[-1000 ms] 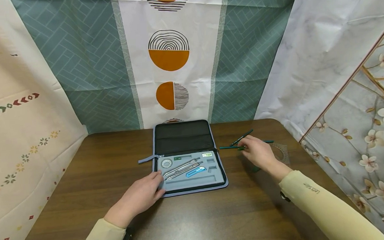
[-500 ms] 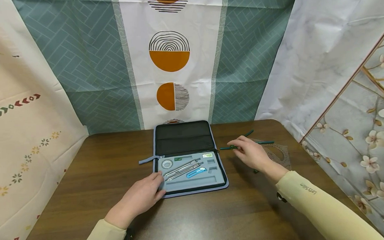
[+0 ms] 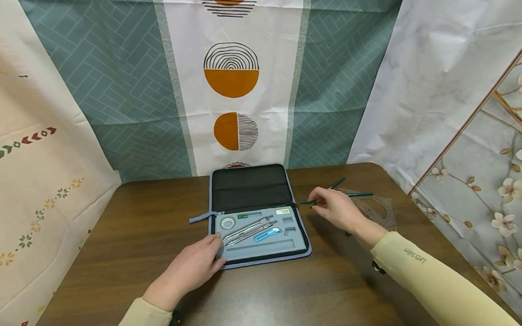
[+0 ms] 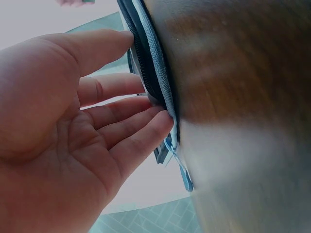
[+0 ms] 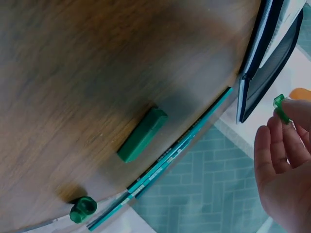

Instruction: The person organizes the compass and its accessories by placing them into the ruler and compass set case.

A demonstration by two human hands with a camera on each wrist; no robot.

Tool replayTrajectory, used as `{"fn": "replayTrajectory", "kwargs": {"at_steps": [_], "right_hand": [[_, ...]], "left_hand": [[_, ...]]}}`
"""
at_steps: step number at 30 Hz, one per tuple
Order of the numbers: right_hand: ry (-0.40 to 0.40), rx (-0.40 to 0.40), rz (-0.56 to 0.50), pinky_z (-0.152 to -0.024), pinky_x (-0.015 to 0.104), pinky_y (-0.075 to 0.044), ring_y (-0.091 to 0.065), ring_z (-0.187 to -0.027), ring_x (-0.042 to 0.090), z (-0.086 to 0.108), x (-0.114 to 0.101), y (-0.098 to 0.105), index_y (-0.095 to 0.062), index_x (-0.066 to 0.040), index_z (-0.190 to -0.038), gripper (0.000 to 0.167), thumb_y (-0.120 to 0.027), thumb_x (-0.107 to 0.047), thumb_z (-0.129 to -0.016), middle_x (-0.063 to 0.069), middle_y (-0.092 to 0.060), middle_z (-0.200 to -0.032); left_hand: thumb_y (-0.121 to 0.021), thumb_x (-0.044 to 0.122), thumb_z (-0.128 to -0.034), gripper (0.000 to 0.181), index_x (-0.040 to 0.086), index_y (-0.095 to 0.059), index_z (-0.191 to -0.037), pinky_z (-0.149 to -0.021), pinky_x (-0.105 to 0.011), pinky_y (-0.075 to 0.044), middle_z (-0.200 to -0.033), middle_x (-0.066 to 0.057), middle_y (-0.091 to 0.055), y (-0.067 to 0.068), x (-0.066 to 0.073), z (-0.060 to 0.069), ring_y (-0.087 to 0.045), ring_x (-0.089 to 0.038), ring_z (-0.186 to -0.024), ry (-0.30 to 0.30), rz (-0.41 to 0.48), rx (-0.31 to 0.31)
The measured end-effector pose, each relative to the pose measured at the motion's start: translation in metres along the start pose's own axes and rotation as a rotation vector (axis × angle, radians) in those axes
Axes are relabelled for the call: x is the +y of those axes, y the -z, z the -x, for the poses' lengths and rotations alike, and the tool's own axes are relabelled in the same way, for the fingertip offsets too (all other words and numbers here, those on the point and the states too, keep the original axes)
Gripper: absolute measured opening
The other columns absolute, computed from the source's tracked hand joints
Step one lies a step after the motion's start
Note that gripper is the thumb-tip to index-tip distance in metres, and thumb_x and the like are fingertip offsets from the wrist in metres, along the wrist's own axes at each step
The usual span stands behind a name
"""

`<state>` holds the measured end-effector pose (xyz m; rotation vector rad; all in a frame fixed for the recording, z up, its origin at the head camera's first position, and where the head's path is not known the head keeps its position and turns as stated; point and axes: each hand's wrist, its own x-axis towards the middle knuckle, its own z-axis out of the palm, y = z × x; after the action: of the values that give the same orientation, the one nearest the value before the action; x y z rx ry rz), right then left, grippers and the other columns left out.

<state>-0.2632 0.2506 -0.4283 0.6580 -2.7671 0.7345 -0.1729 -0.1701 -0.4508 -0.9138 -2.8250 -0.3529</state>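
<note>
A zip-up geometry set case (image 3: 265, 250) lies unfolded on the table. Its grey tray carries two metal compasses (image 3: 247, 230), a blue utility knife (image 3: 266, 234), a white ring-shaped disc (image 3: 227, 223) and a small green-and-white block (image 3: 282, 211). My left hand (image 3: 195, 266) rests at the near left corner, its fairly straight fingers and thumb (image 4: 104, 48) touching the rim. To the right of the case, my right hand (image 3: 336, 209) pinches a small translucent green piece (image 5: 280, 108) between thumb and fingertips, raised off the table; its exact kind is unclear.
Two dark green pencils (image 5: 180, 145) lie crossed right of the case. Near them are a clear protractor (image 3: 380, 207), a green oblong block (image 5: 142, 136) and a round green piece (image 5: 83, 209). A blue strap (image 3: 200, 217) sticks out left of the case. Curtains hang behind the table.
My right hand has moved left from over the pencils toward the case, carrying the small green piece and uncovering more of the protractor. My left hand stays at the case corner.
</note>
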Motion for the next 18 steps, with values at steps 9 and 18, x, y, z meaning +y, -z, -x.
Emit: {"fn": "replayTrajectory", "kwargs": {"at_steps": [9, 18], "right_hand": [[0.011, -0.026, -0.056, -0.092, 0.045, -0.061, -0.072, -0.1, 0.02, -0.002, -0.004, -0.003, -0.078, -0.01, -0.125, 0.023, -0.079, -0.007, -0.103, 0.0, -0.078, -0.113], [0.02, -0.017, -0.055, -0.086, 0.044, -0.061, -0.074, -0.094, 0.015, -0.005, -0.006, -0.011, -0.078, -0.014, -0.116, 0.01, -0.077, -0.016, -0.106, -0.007, -0.078, -0.102]], "left_hand": [[-0.085, 0.018, -0.0999, 0.029, 0.001, -0.072, -0.118, -0.097, -0.051, -0.062, -0.143, -0.028, -0.067, 0.001, 0.001, 0.0, -0.071, -0.039, -0.126, 0.018, 0.012, -0.016], [-0.085, 0.018, -0.0998, 0.027, 0.002, -0.072, -0.116, -0.097, -0.051, -0.062, -0.143, -0.028, -0.067, 0.0, 0.001, 0.0, -0.071, -0.039, -0.126, 0.012, 0.011, -0.008]]}}
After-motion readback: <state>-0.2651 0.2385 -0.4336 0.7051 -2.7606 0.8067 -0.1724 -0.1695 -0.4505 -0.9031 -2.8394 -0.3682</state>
